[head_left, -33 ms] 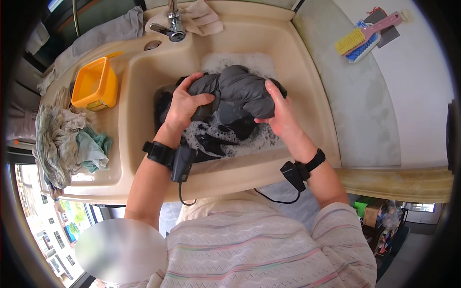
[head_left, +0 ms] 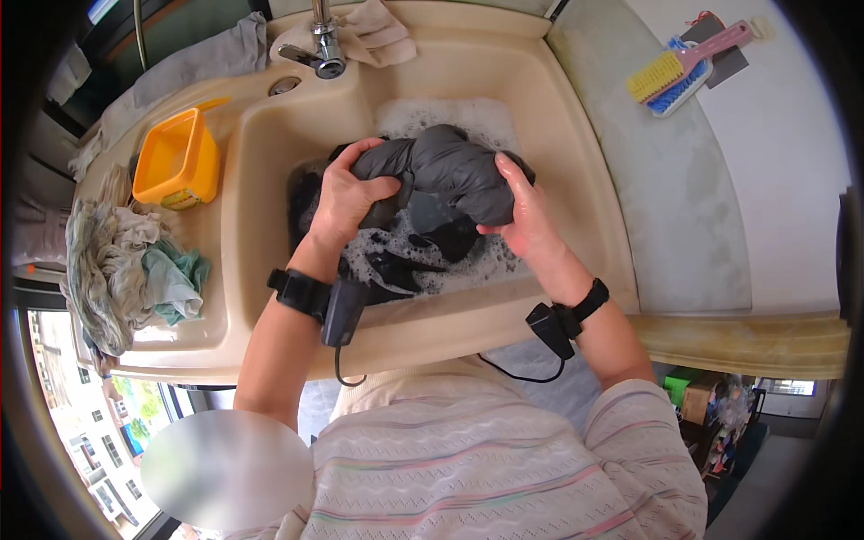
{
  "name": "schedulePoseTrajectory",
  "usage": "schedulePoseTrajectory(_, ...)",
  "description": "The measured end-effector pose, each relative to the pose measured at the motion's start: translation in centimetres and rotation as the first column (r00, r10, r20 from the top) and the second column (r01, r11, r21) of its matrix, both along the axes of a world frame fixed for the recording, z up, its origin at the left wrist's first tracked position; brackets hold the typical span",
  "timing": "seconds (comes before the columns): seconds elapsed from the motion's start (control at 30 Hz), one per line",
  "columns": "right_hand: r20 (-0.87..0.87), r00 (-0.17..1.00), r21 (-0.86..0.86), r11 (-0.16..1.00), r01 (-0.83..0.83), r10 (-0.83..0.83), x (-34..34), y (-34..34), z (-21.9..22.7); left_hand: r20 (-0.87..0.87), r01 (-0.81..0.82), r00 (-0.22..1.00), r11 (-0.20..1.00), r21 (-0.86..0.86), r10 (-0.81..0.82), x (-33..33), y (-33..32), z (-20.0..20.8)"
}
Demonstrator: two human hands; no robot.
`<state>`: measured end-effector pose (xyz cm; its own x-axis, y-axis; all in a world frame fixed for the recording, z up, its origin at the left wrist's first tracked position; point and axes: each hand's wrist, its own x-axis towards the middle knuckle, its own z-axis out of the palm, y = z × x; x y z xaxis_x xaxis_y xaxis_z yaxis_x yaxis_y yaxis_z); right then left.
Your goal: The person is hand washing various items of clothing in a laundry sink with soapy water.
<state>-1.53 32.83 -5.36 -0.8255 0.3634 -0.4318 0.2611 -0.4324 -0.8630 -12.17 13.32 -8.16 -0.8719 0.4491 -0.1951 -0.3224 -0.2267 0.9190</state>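
A bunched, wet dark grey garment (head_left: 447, 166) is held between my two hands over the beige sink basin (head_left: 576, 171). My left hand (head_left: 349, 193) grips its left end, thumb on the near side. At the right end, my right hand (head_left: 522, 202) is wrapped round the cloth with its fingers on the outer side. Part of the garment hangs down into soapy water (head_left: 490, 117). More black cloth (head_left: 400, 270) lies in the suds below and to the left; where one piece ends and another begins I cannot tell.
A chrome faucet (head_left: 326, 56) stands at the back, beside a pale pink cloth (head_left: 385, 34). On the left ledge are a yellow plastic container (head_left: 202, 171) and a heap of damp cloths (head_left: 112, 261). Brushes (head_left: 675, 76) hang on the right wall. Black wrist devices with cables sit on both forearms.
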Motion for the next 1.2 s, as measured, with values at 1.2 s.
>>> schedulePoseTrajectory(1.2, 0.137, 0.964, 0.087, 0.967, -0.241, 0.228, -1.3, 4.1, -5.1, -0.736, 0.024, 0.359, 0.794, -0.608, -0.574, 5.6, 0.4, 5.0)
